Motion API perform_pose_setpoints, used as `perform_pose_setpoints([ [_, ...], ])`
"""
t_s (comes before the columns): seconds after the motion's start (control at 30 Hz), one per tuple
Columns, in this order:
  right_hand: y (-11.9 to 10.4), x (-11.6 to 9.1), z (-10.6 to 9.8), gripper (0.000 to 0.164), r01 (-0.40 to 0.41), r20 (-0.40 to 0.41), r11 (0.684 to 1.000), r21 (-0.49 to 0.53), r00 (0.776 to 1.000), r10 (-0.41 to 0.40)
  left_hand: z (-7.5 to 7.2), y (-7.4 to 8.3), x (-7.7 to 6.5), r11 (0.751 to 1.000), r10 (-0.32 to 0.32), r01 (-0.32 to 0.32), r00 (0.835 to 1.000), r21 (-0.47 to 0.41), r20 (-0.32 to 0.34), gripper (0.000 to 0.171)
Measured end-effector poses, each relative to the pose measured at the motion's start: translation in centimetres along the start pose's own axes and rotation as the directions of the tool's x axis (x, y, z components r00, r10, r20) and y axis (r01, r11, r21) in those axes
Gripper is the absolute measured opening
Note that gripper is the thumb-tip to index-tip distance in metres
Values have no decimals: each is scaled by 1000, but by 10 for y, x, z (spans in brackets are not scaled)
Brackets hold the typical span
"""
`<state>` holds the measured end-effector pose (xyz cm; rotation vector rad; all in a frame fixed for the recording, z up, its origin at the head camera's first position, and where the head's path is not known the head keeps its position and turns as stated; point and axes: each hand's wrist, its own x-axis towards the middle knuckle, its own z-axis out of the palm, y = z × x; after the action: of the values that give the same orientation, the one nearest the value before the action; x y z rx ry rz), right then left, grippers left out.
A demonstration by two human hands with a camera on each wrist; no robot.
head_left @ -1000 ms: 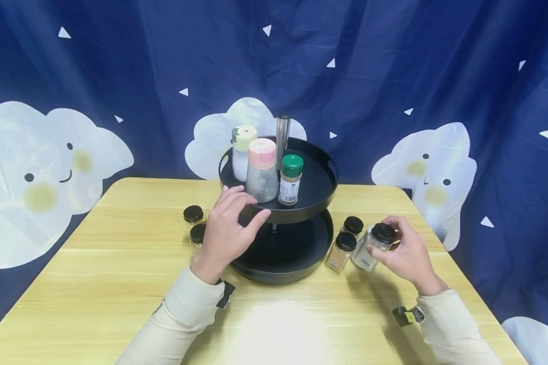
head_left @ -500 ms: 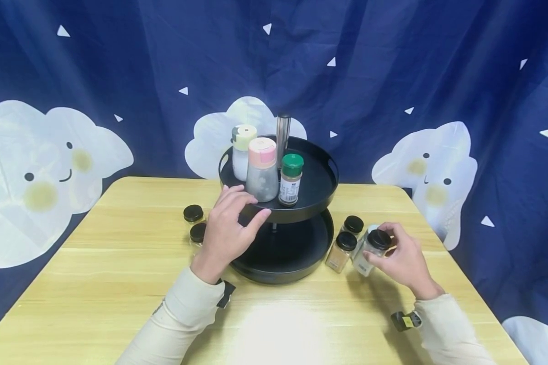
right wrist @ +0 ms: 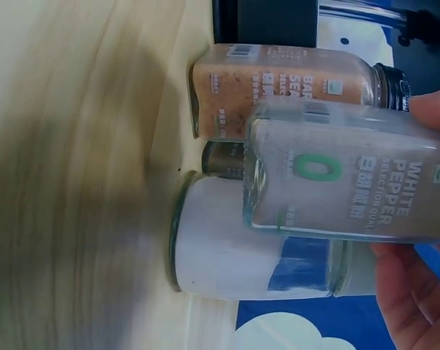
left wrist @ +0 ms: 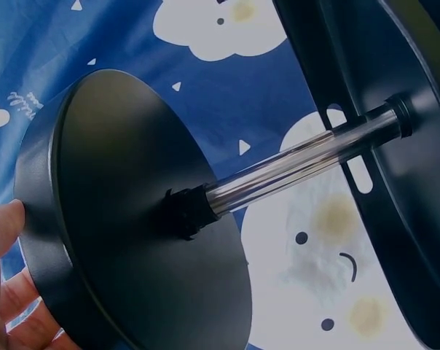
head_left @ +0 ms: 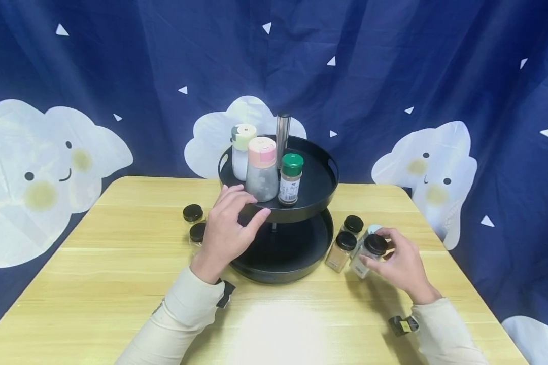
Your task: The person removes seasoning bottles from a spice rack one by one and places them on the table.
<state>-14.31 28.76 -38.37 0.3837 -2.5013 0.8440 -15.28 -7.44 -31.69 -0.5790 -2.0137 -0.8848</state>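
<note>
There are 5 black-capped jars (right wrist: pixel 315 171), 1 green-capped jar (head_left: pixel 290 182), 1 pink-topped bottle (head_left: pixel 262 175), 1 yellow-topped bottle (head_left: pixel 241 159), 1 pale-topped bottle (right wrist: pixel 231 248), 2 hands (head_left: pixel 226 233), 2 trays (head_left: pixel 317 167) on 1 stand (head_left: pixel 282 139).

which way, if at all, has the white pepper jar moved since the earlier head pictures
Yes: in the head view, the white pepper jar has shifted slightly left and down, judged against the two-tier black tray stand.
</note>
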Motion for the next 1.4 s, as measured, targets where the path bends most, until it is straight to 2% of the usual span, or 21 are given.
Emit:
perform_pose_setpoints([
  [0.57, -1, -7, 5, 63, 2, 63, 1000, 21, 998, -3, -2, 1, 0, 1000, -15, 15, 1000, 8, 23, 26],
  [0.87, -1, -11, 9, 59, -23, 90, 1000, 9, 996, 22, -1, 0, -1, 1000, -11, 11, 1000, 4, 15, 26],
  [1.4, -1, -15, 13, 59, -28, 92, 999, -17, 995, 30, -2, 1, 0, 1000, -9, 9, 1000, 2, 18, 26],
])
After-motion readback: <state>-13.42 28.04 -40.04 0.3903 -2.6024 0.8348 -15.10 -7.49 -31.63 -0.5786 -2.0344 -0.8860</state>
